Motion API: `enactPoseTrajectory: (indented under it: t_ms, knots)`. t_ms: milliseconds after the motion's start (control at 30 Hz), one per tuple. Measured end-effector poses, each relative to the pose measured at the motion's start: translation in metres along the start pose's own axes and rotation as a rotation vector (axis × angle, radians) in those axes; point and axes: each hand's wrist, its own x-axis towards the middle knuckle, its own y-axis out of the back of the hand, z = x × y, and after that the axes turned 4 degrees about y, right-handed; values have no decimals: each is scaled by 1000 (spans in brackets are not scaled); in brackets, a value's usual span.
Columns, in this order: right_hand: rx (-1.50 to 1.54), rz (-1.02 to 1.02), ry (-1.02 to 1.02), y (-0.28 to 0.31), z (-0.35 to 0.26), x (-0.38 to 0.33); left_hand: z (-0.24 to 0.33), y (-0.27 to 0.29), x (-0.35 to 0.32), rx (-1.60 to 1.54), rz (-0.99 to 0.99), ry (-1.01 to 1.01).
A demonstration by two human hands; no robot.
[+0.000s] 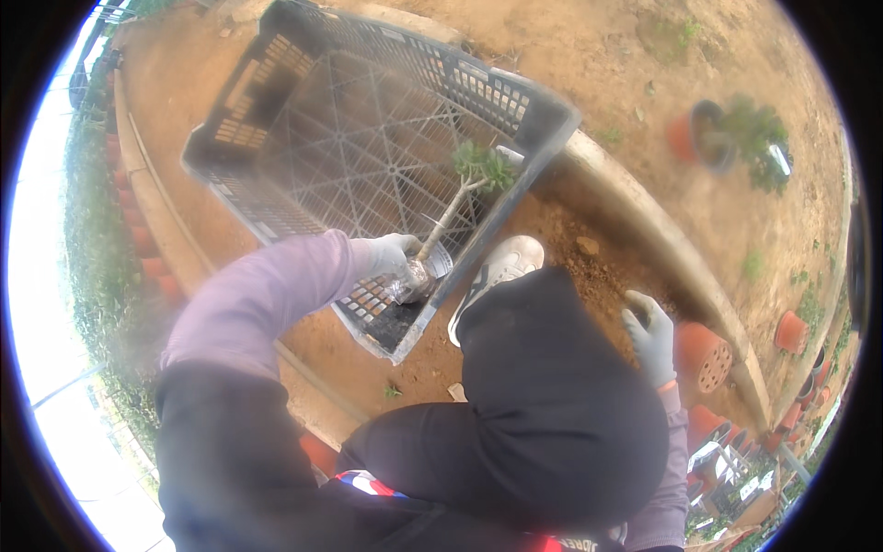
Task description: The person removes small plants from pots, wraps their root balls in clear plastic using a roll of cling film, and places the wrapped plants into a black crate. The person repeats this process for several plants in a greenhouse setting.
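We have our left hand (391, 256) clamped on the foil-wrapped base of the small plant (448, 219), whose leafy crown points far and right inside the black crate (409, 328), along its near right side. Our right hand (651, 342), fingers parted, is well apart, just left of an orange pot (706, 354).

Upper-R potted plant (747, 136) v. blurry
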Motion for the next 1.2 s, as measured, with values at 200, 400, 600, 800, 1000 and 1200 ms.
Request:
enactPoseTrajectory:
  t_ms: [200, 400, 600, 800, 1000, 1200]
  knots:
    - [6, 33, -91, -5, -10, 0, -12, 1, 2, 37, 18, -161]
    - [130, 3, -269, 10, -3, -2, -22, 24, -6, 168, 161, -101]
    - [181, -36, -115, 88, -5, -31, 34, 44, -65, 89, 787, -313]
    - [74, -1, -268, 214, 98, -192, 216, 17, -187, 96, 969, -1019]
    - [234, 338, -949, 96, 241, -238, 360, -76, -274, 1025, 863, -1444]
    - [86, 617, -1245, -15, 250, -223, 378, -193, -308, 1250, 432, -1462]
